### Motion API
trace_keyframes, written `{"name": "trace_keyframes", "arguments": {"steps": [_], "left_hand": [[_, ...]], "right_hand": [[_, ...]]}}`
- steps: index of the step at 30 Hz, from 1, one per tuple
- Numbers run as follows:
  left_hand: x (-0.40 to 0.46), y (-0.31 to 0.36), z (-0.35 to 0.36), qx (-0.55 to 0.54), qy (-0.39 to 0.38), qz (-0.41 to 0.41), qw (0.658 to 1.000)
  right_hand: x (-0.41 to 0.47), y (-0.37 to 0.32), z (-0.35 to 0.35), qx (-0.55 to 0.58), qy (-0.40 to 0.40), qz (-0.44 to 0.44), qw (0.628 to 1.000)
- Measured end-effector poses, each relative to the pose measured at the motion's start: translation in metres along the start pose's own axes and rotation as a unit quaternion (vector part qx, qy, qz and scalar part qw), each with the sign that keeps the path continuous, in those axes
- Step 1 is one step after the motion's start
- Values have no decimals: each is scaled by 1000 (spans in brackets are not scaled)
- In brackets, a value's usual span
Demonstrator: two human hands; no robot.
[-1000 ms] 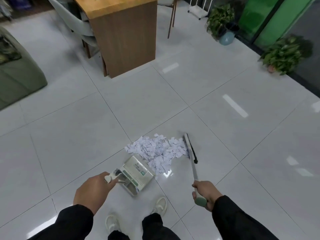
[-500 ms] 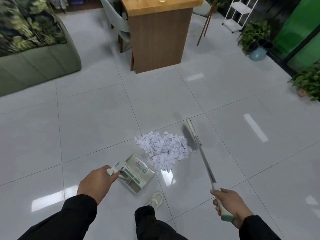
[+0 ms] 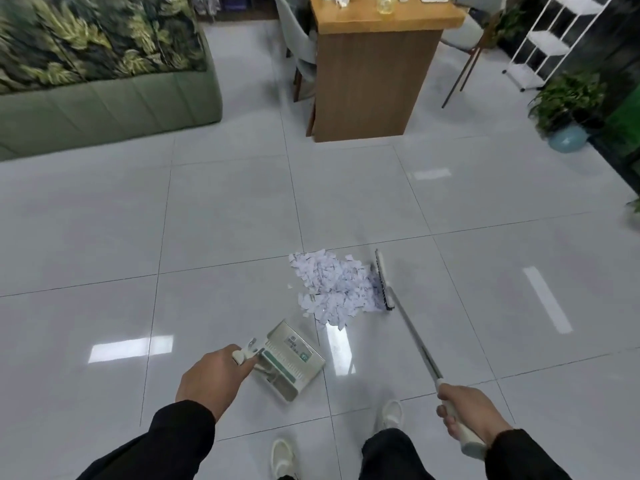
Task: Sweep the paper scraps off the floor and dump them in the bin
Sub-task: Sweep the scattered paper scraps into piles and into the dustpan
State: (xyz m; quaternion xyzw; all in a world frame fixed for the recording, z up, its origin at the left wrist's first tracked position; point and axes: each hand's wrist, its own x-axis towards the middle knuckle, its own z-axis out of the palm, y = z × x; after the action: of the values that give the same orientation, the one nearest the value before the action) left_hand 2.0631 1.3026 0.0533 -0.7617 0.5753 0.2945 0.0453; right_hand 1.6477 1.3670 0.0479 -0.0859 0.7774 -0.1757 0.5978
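Both hands clamped: left (image 3: 211, 379) on dustpan (image 3: 291, 362) | right (image 3: 467, 414) on broom (image 3: 408, 323) | scraps (image 3: 334, 289) touch bristles

We can't read the label print on the dustpan (image 3: 292, 358), too small. The left hand (image 3: 211, 381) covers most of the dustpan's handle; only a pale stub shows past the fingers. The right hand (image 3: 469, 414) hides the grip stretch of the broom (image 3: 412, 337). Bristles beyond that hand are a dark smear against the paper scraps (image 3: 334, 289). Both sleeves run off the bottom edge. Far beyond both hands, the small items on the desk (image 3: 384, 15) are cropped and blurred.
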Motion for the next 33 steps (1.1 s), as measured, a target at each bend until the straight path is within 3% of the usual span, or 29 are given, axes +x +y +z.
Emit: {"name": "trace_keyframes", "arguments": {"steps": [5, 11, 16, 25, 33], "left_hand": [[-19, 43, 33, -18, -13, -21, 1000], [-41, 146, 103, -77, -8, -88, 993], [-61, 260, 176, -154, 28, -133, 979], [-45, 380, 245, -221, 34, -172, 959], [-5, 450, 261, -205, 37, -134, 969]], "right_hand": [[25, -4, -45, -68, -3, -27, 997], [96, -42, -178, -181, 9, -77, 980], [160, -120, -307, -324, 15, -113, 939], [229, -183, -329, -469, -4, -135, 873], [236, -163, -339, -451, -66, -90, 885]]}}
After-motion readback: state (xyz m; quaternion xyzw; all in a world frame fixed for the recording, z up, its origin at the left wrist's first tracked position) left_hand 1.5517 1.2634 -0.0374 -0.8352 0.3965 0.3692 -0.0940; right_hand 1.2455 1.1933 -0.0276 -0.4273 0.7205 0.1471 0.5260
